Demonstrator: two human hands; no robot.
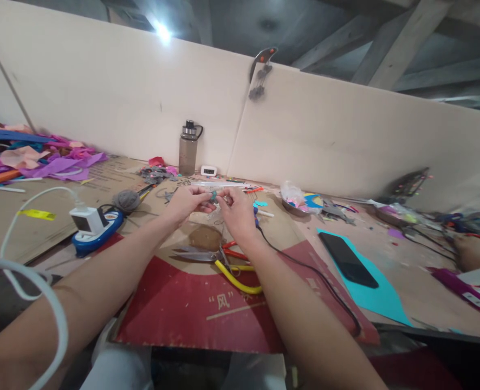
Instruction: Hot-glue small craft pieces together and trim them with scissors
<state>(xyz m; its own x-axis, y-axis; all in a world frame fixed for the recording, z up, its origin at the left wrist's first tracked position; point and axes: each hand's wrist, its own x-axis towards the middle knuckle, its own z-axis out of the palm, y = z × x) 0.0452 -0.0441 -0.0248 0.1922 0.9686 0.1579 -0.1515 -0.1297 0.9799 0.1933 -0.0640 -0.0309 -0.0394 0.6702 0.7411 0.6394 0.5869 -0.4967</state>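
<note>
My left hand [187, 203] and my right hand [237, 212] meet above the cardboard-covered table [150, 173]. Both pinch a small teal piece [213, 195] between their fingertips; its exact shape is too small to make out. Below the hands lie scissors [197, 253] with yellow handles [235, 279] and red-handled pliers [234, 249]. A black cable [305, 271] runs along my right forearm.
A grey water bottle [188, 149] stands by the back board. A blue power strip with a white charger [93, 225] sits at left, coloured paper scraps [40, 160] beyond. A black phone [348, 259] lies on teal paper [380, 295]. Another person's hand [471, 252] is at right.
</note>
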